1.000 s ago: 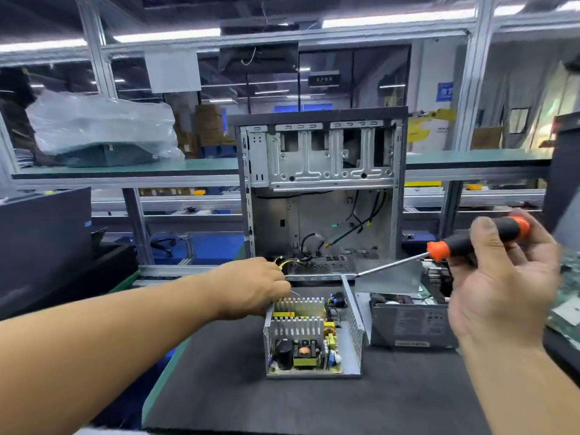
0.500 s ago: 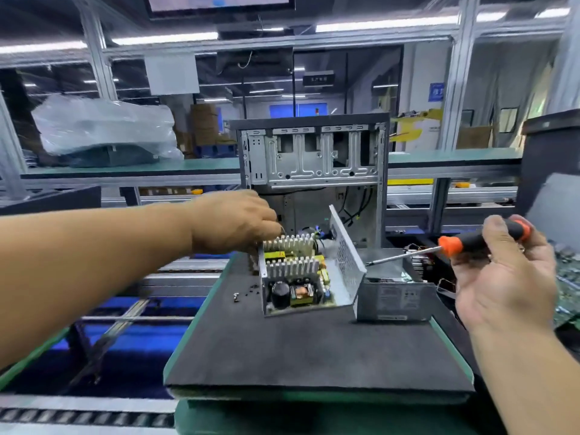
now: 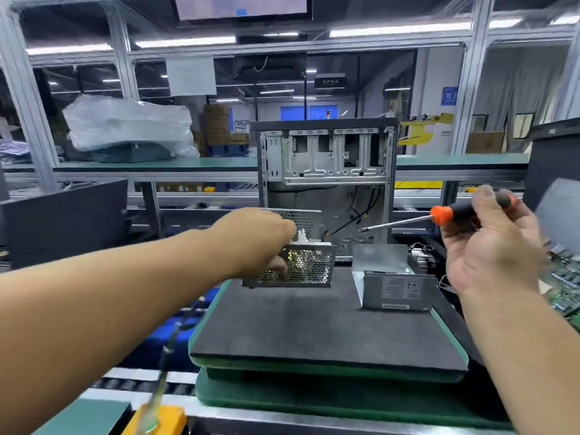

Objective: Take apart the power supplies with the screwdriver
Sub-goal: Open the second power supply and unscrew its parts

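Note:
My left hand [image 3: 254,240] grips an opened power supply [image 3: 306,265] by its left end. The unit is tilted up on its side at the far left of the black mat [image 3: 323,328], with its perforated metal wall facing me. My right hand [image 3: 492,246] holds a screwdriver [image 3: 439,216] with an orange and black handle, raised in the air. Its tip points left, towards the space above the two units. A second grey power supply [image 3: 397,288] with a label on its front rests on the mat's far right, its lid flap raised behind it.
An empty computer case [image 3: 326,171] stands upright right behind the mat. Green circuit boards [image 3: 565,287] lie at the right edge. Dark cases [image 3: 62,218] stand on the left, and a roller conveyor [image 3: 141,384] runs below the mat's left side. A yellow object [image 3: 157,419] sits near the bottom.
My left hand has lifted and turned the opened power supply, so its mesh wall now faces me instead of its open top. The screwdriver stays raised on the right. My view has pulled back.

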Available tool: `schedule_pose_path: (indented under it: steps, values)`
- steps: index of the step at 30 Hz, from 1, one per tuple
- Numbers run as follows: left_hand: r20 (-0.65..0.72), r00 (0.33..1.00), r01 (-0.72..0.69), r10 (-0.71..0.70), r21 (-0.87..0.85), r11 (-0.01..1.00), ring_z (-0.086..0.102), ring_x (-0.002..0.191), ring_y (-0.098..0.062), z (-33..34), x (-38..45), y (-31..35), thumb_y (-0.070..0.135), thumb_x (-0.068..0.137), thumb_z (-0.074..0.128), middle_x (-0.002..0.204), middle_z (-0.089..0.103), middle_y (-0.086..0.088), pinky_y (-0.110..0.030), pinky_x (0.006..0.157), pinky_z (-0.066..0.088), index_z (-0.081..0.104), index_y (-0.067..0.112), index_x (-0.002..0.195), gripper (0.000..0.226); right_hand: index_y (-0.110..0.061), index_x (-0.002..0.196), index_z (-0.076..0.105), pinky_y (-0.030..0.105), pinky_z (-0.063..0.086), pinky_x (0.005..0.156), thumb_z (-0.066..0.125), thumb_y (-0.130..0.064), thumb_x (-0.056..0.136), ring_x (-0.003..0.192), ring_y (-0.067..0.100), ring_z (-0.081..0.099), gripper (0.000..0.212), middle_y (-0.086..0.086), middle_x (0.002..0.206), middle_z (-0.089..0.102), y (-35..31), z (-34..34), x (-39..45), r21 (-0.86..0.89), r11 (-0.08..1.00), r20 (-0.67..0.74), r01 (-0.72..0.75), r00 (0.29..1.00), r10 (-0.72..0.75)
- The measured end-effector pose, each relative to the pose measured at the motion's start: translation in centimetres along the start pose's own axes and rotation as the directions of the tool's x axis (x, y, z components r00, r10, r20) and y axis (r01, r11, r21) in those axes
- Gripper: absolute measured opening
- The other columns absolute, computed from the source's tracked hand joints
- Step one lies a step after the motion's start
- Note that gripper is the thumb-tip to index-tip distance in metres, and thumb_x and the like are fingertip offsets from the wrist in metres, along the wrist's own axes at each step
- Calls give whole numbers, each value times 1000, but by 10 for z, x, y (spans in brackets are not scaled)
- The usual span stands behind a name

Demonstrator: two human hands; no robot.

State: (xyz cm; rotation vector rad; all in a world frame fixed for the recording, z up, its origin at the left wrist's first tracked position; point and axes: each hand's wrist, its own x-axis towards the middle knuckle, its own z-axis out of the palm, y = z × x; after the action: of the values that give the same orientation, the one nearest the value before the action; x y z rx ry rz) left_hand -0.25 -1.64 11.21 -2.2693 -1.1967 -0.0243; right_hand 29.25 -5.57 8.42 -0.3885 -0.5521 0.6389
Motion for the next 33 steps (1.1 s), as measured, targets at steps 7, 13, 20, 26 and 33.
schedule_pose_path:
  steps: [7, 13, 20, 26, 33]
  values:
    - [70, 970, 241, -231, -224, 944, 63, 76, -29, 4, 21, 52, 28, 80, 66, 72, 56, -1, -32, 61, 50, 51, 16, 71, 22, -19, 117, 52, 41, 61, 70, 72, -9, 97, 76, 26, 66, 30, 13, 111, 59, -4, 4, -9, -42, 999, 9, -25, 1000, 25]
    - [281, 934, 308, -222, -313, 899, 47, 53, -17, 16, 56, 91, 9, 81, 52, 66, 52, -2, -24, 44, 36, 53, 15, 64, 18, -9, 130, 49, 59, 63, 80, 73, -6, 95, 77, 30, 67, 43, 14, 102, 64, 0, 18, -11, -109, 993, 34, 41, 999, -37]
    - [452, 872, 409, -186, -468, 783, 61, 76, -27, 38, 92, 123, 18, 82, 64, 80, 60, -5, -39, 75, 57, 58, 15, 71, 13, -20, 121, 52, 51, 64, 68, 76, -12, 91, 75, 20, 71, 39, -13, 79, 73, 2, 31, -16, -221, 954, 141, 202, 975, -174]
    - [509, 858, 335, -75, -443, 831, 61, 44, -19, 39, 99, 135, 2, 93, 45, 59, 67, -3, -29, 55, 52, 62, 8, 76, 24, -19, 126, 52, 40, 62, 70, 77, -11, 92, 79, 20, 70, 43, 6, 97, 64, -2, 32, -16, -262, 940, 129, 217, 973, -189]
    - [408, 904, 335, -129, -488, 806, 69, 50, -12, 37, 70, 85, 15, 101, 60, 72, 74, -1, -19, 38, 49, 69, 0, 94, 19, -14, 126, 50, 42, 64, 76, 75, -3, 92, 80, 13, 69, 43, 6, 97, 60, 0, 37, -19, -321, 874, 294, 365, 916, -275]
